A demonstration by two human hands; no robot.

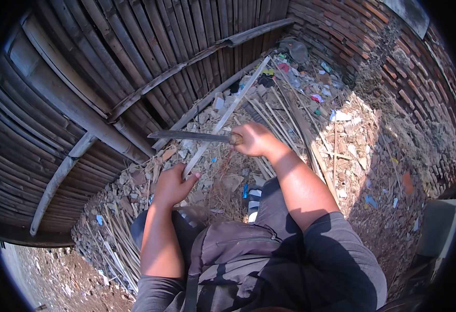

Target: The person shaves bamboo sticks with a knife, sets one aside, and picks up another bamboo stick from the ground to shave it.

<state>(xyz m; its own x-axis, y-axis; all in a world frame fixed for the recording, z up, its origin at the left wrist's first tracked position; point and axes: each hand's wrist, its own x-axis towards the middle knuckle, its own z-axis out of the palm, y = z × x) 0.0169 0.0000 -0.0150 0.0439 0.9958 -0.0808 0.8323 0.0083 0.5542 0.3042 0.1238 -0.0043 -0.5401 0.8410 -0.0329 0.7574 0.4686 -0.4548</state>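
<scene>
A long, pale strip of bamboo or wood (242, 95) slants from my left hand up toward the rubbish heap. My left hand (175, 185) is closed around its lower end, with the thumb lying near the strip. My right hand (254, 139) grips the wooden handle of a machete (194, 135). The dark blade points left and crosses the strip a little above my left hand; whether it touches the strip cannot be made out.
A bamboo wall (134, 47) rises at the left, a brick wall (337, 26) at the right. Thin sticks (277, 122) lie on rubble beyond my right hand, and more strips (116, 244) lie at lower left. Litter covers the corner.
</scene>
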